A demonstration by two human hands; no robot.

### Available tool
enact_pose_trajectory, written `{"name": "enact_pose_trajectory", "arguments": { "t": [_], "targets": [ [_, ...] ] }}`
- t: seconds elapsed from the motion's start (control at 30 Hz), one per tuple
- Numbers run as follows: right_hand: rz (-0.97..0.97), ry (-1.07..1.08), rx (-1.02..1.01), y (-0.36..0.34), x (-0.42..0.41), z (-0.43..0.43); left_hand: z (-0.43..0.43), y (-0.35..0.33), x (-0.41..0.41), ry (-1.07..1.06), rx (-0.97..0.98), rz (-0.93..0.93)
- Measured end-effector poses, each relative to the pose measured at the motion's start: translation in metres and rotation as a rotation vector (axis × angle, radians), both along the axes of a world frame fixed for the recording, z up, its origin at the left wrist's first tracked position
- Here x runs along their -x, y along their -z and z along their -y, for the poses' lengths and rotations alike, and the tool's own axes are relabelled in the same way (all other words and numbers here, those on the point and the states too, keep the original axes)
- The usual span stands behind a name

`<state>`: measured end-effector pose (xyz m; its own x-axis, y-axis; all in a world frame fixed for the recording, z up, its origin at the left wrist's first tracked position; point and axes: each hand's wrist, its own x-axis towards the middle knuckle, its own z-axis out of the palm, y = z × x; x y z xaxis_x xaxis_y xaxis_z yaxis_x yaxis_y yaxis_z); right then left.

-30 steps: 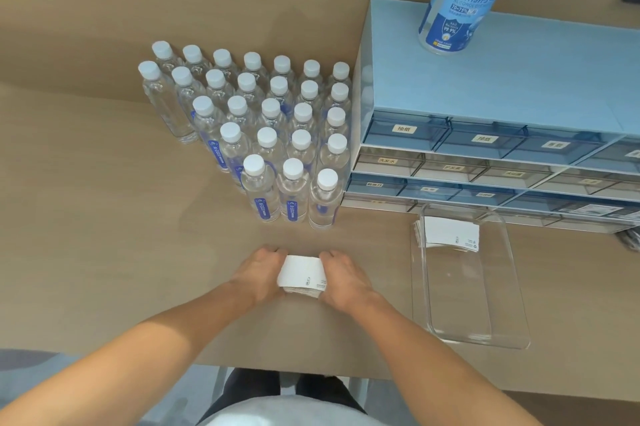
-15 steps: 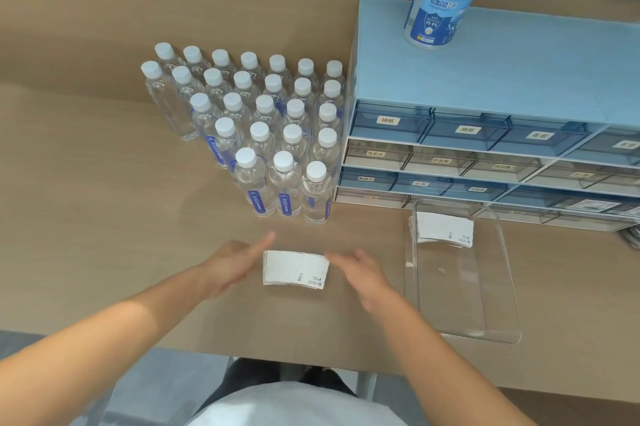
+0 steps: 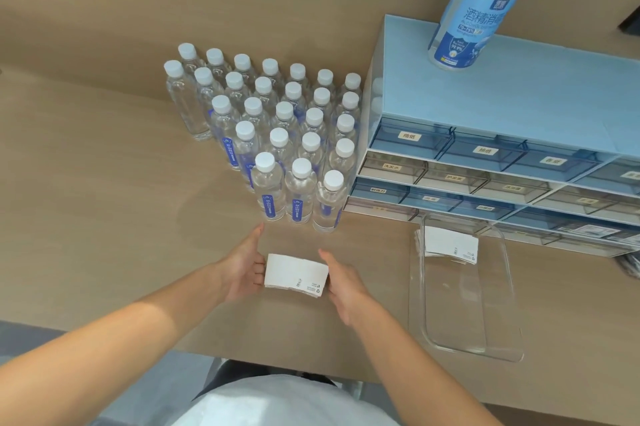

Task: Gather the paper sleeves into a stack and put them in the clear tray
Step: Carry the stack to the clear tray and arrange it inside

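Note:
A small stack of white paper sleeves (image 3: 295, 274) lies flat on the wooden table in front of me. My left hand (image 3: 244, 264) presses flat against the stack's left edge, and my right hand (image 3: 341, 278) presses against its right edge, fingers straight. A clear tray (image 3: 464, 315) lies to the right on the table. Another stack of white sleeves (image 3: 449, 245) rests in the tray's far end.
Several clear water bottles (image 3: 277, 135) with white caps stand just behind my hands. A blue drawer cabinet (image 3: 502, 135) sits at the back right with a sanitiser bottle (image 3: 474, 6) on top. The table's near edge runs below my forearms.
One second ago both hands were cupped over the stack. They opened and drew apart, and now they have closed in flat against the stack's two side edges.

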<state>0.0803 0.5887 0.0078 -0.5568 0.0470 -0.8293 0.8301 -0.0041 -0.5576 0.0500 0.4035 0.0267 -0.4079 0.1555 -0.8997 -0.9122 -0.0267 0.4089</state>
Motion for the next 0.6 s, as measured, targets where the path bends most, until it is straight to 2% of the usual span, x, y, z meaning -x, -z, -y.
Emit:
{"name": "enact_pose_trajectory", "arguments": {
  "t": [0.1, 0.2, 0.27, 0.4, 0.6],
  "targets": [
    [-0.006, -0.060, -0.037, -0.004, 0.001, 0.008, 0.001, 0.004, -0.001, 0.004, -0.012, 0.001],
    [0.005, 0.007, -0.001, -0.007, 0.003, 0.005, 0.010, 0.004, 0.002, 0.015, -0.056, 0.026],
    [0.015, 0.037, -0.052, -0.004, 0.002, 0.007, 0.011, 0.006, 0.003, 0.023, -0.053, 0.027],
    [0.003, 0.045, -0.079, -0.002, 0.002, 0.019, 0.002, 0.003, 0.006, 0.066, 0.011, 0.004],
    [0.016, 0.095, 0.061, -0.011, 0.003, 0.010, 0.002, -0.003, 0.006, 0.084, 0.006, -0.018]
  ]
}}
